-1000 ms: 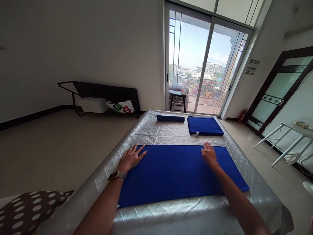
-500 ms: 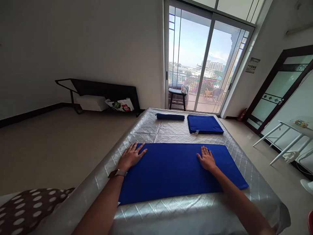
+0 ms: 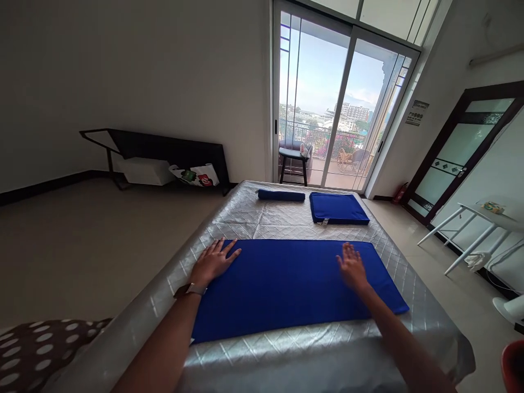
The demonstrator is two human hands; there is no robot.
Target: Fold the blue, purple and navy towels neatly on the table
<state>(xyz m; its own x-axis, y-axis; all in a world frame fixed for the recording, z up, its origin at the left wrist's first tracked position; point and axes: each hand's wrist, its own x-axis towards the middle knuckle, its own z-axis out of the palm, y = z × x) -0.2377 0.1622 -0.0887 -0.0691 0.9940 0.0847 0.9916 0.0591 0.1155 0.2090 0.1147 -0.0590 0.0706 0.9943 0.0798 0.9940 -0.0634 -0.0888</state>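
Note:
A blue cloth (image 3: 278, 289) lies spread flat across the table in front of me, a long rectangle with its far edge straight. My left hand (image 3: 213, 262) rests open on its far left corner, fingers spread, a watch on the wrist. On the right part of the cloth is my right hand (image 3: 352, 267), palm down with fingers stretched out. Beyond the cloth sit a rolled dark blue cloth (image 3: 281, 195) and a folded stack of blue cloth (image 3: 339, 208) with a small white tag at its near edge.
A silver quilted cover (image 3: 278, 360) drapes the table. Brown polka-dot fabric (image 3: 45, 349) is at lower left. A black rack (image 3: 164, 143) stands by the wall, a white side table (image 3: 487, 215) and a red object (image 3: 513, 365) at right. Sliding glass doors (image 3: 315, 98) are behind.
My right hand has slid a little to the right over the blue cloth. My left hand stays at the left corner. The whole view has shifted slightly.

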